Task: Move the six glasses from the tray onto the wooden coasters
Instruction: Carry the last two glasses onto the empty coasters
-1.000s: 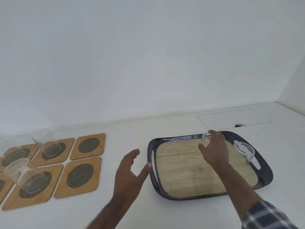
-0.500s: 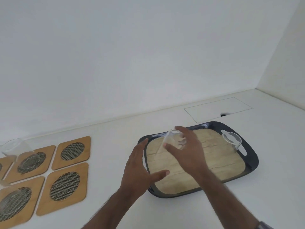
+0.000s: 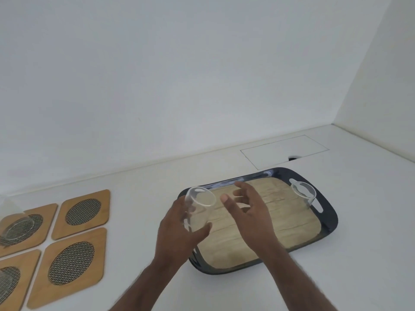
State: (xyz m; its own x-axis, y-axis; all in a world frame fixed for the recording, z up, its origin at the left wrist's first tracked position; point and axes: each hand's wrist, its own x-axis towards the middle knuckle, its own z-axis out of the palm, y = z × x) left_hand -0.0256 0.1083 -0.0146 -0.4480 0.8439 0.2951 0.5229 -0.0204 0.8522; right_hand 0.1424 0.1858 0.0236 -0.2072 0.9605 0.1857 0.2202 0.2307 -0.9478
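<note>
My left hand (image 3: 179, 232) holds a clear glass (image 3: 198, 209) above the left end of the dark tray (image 3: 330, 223). Just to its right, my right hand (image 3: 249, 212) is open over the tray's wood-look floor, fingers spread, apart from the glass. One more glass (image 3: 304, 195) stands at the tray's far right by the handle slot. Wooden coasters with mesh ovals lie at the left: two bare ones (image 3: 86, 213) (image 3: 71, 262), and one (image 3: 24, 225) with a glass (image 3: 13, 221) on it. Another glass (image 3: 4, 286) shows partly at the lower left edge.
The white counter (image 3: 139, 191) meets a white wall behind and a side wall at the right. A rectangular hatch outline (image 3: 284, 150) with a small dark notch lies behind the tray.
My right hand lifted the glass from the tray's far side, carried it left and passed it to my left hand, then let go. The view has shifted right.
</note>
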